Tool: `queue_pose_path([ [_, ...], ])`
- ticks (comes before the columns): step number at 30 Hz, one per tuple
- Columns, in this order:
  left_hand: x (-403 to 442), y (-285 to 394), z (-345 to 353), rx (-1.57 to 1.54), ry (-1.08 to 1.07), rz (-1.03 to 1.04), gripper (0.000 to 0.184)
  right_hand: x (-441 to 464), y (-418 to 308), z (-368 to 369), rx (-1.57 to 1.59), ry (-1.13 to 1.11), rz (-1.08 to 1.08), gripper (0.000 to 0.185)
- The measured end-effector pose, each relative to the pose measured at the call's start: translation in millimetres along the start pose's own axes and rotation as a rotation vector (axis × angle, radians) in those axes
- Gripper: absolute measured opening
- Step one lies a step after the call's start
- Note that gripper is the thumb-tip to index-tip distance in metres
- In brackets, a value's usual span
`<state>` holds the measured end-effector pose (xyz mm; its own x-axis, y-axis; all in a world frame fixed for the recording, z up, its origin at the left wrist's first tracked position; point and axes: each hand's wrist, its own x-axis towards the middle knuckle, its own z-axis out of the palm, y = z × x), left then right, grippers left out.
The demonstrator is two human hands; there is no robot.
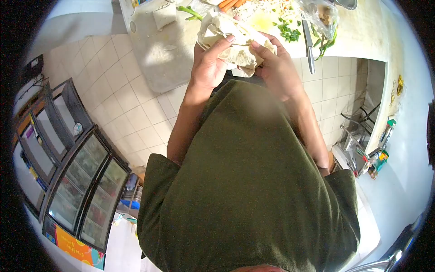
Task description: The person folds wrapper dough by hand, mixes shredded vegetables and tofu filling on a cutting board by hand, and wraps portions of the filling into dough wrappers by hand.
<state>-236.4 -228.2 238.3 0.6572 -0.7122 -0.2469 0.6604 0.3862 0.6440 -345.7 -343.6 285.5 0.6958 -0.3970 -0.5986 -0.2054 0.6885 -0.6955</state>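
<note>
A pale, thin, floppy sheet like dough or flatbread (pixel 240 53) is held up in front of my body near the counter's edge. My left hand (pixel 209 63) grips its left side, thumb on top. On its right side my right hand (pixel 278 68) grips it with thumb and fingers. The sheet is creased and partly folded, and its lower edge hangs down. Behind it on the counter lie chopped green pieces (pixel 288 31), shredded pale vegetables (pixel 272 10) and carrot sticks (pixel 229 4).
A knife (pixel 309 45) lies right of the greens, its handle over the counter edge. Beside it are a plastic bag (pixel 321 18) and green stalks (pixel 327 45). A white board (pixel 158 59) is at left. A glass-door fridge (pixel 84 181) stands lower left.
</note>
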Motion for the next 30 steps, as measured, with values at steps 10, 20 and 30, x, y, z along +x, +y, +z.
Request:
queue_pose_path([
  [10,-0.3,-7.8,-4.2,-0.18,0.027,-0.001,0.06,2.0,0.0,-9.2,0.181,-0.011,0.079,0.045],
  [20,-10.6,-18.7,9.6,0.124,0.083,0.158,0.049,3.6,17.7,-14.4,0.133,-0.039,0.072,0.041],
  [30,-23.3,-23.1,21.4,0.388,-0.277,0.255,0.076,20.6,30.1,-7.2,0.655,-0.132,0.071,0.047],
])
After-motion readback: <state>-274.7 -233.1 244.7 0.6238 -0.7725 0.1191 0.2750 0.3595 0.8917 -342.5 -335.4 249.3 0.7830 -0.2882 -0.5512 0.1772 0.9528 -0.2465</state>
